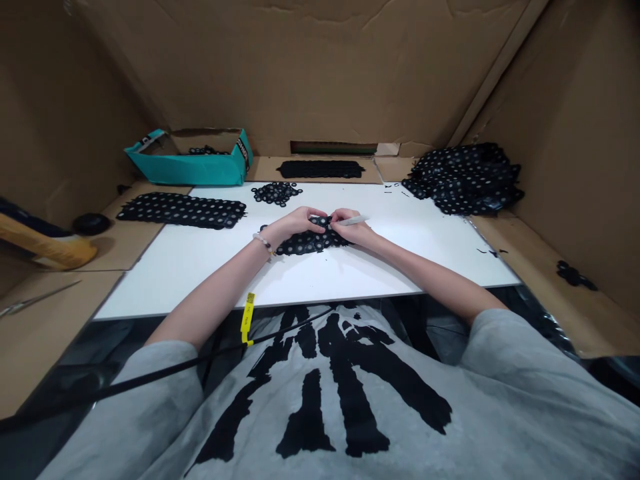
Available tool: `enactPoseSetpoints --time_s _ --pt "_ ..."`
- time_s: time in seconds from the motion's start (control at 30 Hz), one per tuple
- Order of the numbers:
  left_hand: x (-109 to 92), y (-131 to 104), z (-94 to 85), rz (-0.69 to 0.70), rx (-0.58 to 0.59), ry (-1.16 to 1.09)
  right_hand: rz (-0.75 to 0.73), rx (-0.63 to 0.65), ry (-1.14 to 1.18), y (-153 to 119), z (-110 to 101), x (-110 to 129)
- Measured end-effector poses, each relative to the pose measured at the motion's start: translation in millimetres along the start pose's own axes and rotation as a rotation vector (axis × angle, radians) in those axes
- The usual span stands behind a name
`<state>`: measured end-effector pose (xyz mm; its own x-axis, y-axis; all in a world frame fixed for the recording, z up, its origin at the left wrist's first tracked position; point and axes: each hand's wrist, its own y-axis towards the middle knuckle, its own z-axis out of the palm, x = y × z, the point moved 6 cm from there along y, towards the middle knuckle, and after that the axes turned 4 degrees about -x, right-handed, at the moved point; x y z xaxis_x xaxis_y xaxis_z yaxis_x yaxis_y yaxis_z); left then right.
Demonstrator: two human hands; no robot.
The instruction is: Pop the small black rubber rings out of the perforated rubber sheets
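Observation:
A black sheet (307, 244) dotted with round pale holes lies on the white board in front of me. My left hand (296, 223) is closed at the sheet's far edge, its thumb and fingers pinching it. From the other side my right hand (353, 229) grips a slim, pale pen-shaped tool (356, 220), its tip end down at the sheet by the left fingertips. What kind of tool this is cannot be made out. Just beyond my left hand sits a pile of small black rings (276, 193).
A teal box (195, 171) with black rings inside stands back left, near another perforated sheet (183, 210). A black strip stack (321, 169) lies behind, a heap of perforated sheets (465, 179) back right. Scissors (37, 298) and a yellow bottle (50, 243) are left. Cardboard walls (310, 73) surround the board.

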<state>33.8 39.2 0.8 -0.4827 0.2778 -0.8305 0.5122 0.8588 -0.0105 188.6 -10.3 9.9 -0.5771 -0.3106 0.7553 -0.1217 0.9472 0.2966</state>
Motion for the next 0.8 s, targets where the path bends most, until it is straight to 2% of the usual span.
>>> enactPoseSetpoints --time_s 0.1,0.23,0.33,0.43,0.5,0.6,0.7,0.8 --pt "-1 1 -3.7 0.071 -0.025 0.074 0.079 0.017 0.046 4 -6 -10" --pt "6 5 -11.0 0.083 -0.113 0.222 0.193 0.026 0.133 11 -21 -26" --pt "9 7 -9.3 0.113 -0.109 0.233 0.275 0.034 0.269 13 -25 -31" --pt "6 7 -5.5 0.162 -0.09 0.205 0.32 0.041 0.424 12 -20 -27" --pt "3 5 -3.4 0.171 -0.086 0.206 0.307 0.065 0.453 10 -13 -22" --pt "-1 1 -3.3 0.125 -0.149 0.281 0.242 0.095 0.404 9 -6 -19" --pt "-3 -3 -1.0 0.086 -0.199 0.356 0.226 0.082 0.39 9 -4 -22" --pt "-1 0 3.7 0.087 -0.188 0.321 0.233 0.079 0.4 9 -4 -24"
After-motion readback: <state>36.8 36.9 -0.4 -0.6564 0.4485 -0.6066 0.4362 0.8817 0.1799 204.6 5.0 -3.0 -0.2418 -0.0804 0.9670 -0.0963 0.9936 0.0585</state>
